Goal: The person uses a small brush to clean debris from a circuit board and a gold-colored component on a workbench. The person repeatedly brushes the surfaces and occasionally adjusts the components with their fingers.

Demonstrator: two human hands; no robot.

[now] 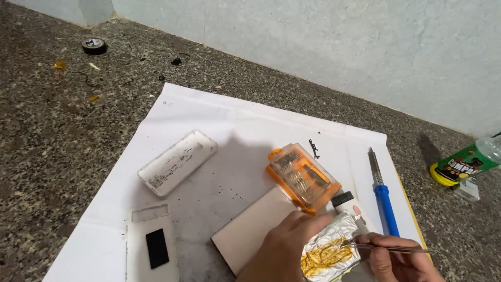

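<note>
Left hand: your left hand [284, 250] sits at the bottom centre of the frame, fingers curled loosely over the near edge of the crumpled silver foil packet with yellow-gold flakes [330, 249], touching it and pinning it down. Can't tell if the thumb is gripping underneath.

Right hand: your right hand [401, 263] is in the bottom right corner, fingers pinched shut around the thin metal tweezers [386, 247]. The tweezers run roughly level, tips pointing left and landing right at the gold flakes on the foil.

Foil packet: lower centre-right, opened up, lying partly on the pale beige rectangular board [249, 227] and just below the orange case.

Orange case: the clear-lidded orange plastic screwdriver bit box [302, 177] sits mid-frame, tilted, touching the upper corner of the beige board. A small black brush-like piece [342, 198] pokes out just to its right.

Soldering iron: the blue-handled soldering iron [381, 189] lies right of the case, tip pointing up the frame, well clear of your hands.

White shells: a white rounded plastic housing [177, 162] lies left of centre; a second white plastic panel with a black rectangle [152, 244] is at the lower left.

Base: everything rests on a big white paper sheet [219, 112] spread over the speckled grey stone floor [57, 136].

Edges: a black tape roll [94, 45] sits in the upper left, and a green bottle with a yellow cap [464, 163] lies on its side at the right edge.
</note>
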